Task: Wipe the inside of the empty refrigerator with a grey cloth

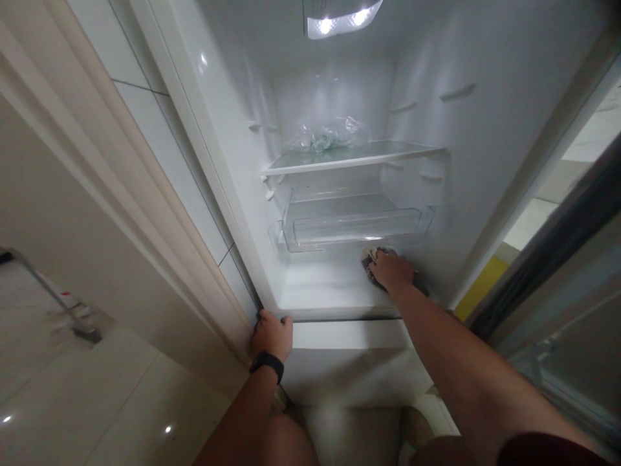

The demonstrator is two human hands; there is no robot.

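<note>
My right hand (392,268) reaches into the open fridge and presses a bunched, patterned cloth (369,266) onto the fridge floor (325,285), toward the right side. Fingers curl over the cloth, and part of it is hidden under the palm. At the fridge's lower left front corner, my left hand (272,333) grips the edge of the cabinet (278,310), with a black band on the wrist. Its fingertips are partly out of sight behind that edge. Above the cloth hangs a clear plastic drawer (356,228).
A glass shelf (359,154) higher up carries a crumpled clear plastic bag (330,134). A lit lamp (342,22) is at the top. The open fridge door (577,291) stands at the right. On the left are a door frame (160,213) and a broom-like tool (85,333) on the tiles.
</note>
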